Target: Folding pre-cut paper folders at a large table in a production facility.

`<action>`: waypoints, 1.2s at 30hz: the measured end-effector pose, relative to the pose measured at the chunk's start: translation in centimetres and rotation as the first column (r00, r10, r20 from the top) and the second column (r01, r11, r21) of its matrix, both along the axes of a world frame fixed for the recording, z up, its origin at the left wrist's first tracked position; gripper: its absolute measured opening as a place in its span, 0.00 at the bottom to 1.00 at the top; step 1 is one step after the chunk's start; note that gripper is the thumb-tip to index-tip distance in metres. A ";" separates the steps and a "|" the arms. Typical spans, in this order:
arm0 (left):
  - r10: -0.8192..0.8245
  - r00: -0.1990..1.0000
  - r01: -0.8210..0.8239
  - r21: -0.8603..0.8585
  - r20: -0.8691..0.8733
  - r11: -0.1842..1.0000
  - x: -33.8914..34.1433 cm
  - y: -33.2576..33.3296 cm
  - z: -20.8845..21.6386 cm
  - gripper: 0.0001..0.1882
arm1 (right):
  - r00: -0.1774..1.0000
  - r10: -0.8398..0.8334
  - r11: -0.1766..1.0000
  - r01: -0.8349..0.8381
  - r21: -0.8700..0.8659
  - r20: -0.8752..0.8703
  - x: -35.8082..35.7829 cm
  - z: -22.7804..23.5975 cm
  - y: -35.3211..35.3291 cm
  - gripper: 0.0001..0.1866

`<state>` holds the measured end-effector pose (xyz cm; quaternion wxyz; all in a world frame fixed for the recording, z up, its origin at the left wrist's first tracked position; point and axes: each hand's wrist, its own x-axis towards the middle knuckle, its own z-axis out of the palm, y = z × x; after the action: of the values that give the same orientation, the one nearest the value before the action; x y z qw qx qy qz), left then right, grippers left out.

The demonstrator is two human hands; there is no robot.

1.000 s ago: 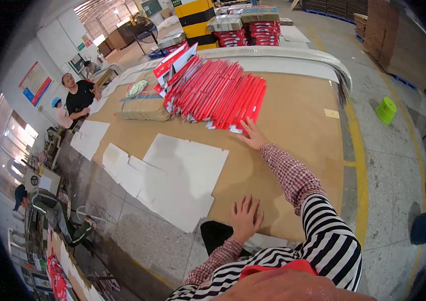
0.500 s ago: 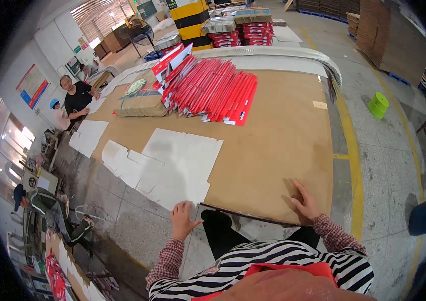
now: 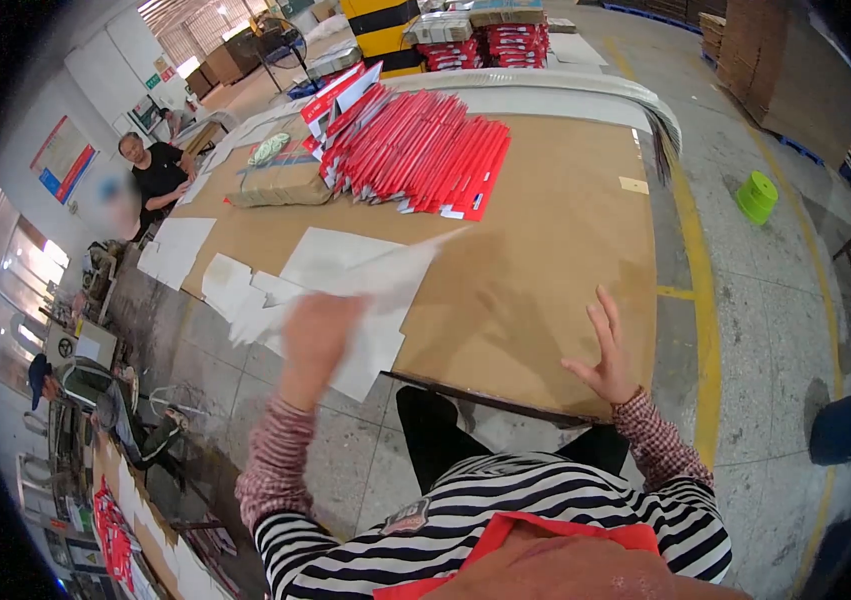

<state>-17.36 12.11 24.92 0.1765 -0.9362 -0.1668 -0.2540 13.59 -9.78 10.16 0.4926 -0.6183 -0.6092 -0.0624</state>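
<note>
My left hand (image 3: 322, 338), smeared by motion, grips a white cardboard sheet (image 3: 400, 272). The sheet is raised and tilted, its far edge reaching over the brown tabletop (image 3: 545, 240). Beneath it, another flat white cardboard piece (image 3: 370, 355) lies on the table's left side, with torn-edged white pieces (image 3: 230, 285) beside it. My right hand (image 3: 603, 355) hovers near the table's front right corner, fingers spread and holding nothing. Toward the far side of the table, a long row of red folded packages (image 3: 410, 150) leans in overlapping layers.
Next to the red row sits a brown wrapped bundle (image 3: 280, 182) with a coil of pale string (image 3: 268, 150) on top. A person in black (image 3: 155, 175) stands at the table's far left. On the right floor are a green bucket (image 3: 756, 198) and a blue bin (image 3: 842, 430).
My left hand has moved up and left and lifted a white cardboard sheet from the table's left side. My right hand has risen slightly, its fingers pointing more upright.
</note>
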 end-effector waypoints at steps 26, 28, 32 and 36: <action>-0.284 0.953 0.284 -0.646 0.108 0.708 17.5 -13.9 -26.5 0.23 | 0.789 -0.492 0.687 0.612 -0.392 0.368 3.8 -6.3 -9.6 0.30; -0.412 0.911 0.311 -0.610 -0.028 0.729 16.2 -15.1 -25.0 0.40 | 0.925 -0.312 0.820 0.378 -0.431 0.217 2.1 -6.4 -8.5 0.29; -0.479 0.865 0.371 -0.451 -0.151 0.812 12.1 -12.1 -23.8 0.33 | 0.998 0.037 0.841 0.001 -0.541 0.060 1.5 -7.8 -8.0 0.27; -0.069 0.998 0.030 -0.946 0.008 0.323 11.8 -6.8 -23.0 0.24 | 0.998 0.055 0.817 -0.036 -0.575 0.015 1.8 -7.7 -8.5 0.26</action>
<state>-5.51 5.27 1.95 -0.4055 -0.8731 -0.2517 -0.0990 15.39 -18.25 2.47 0.2749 -0.7222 -0.6220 0.1264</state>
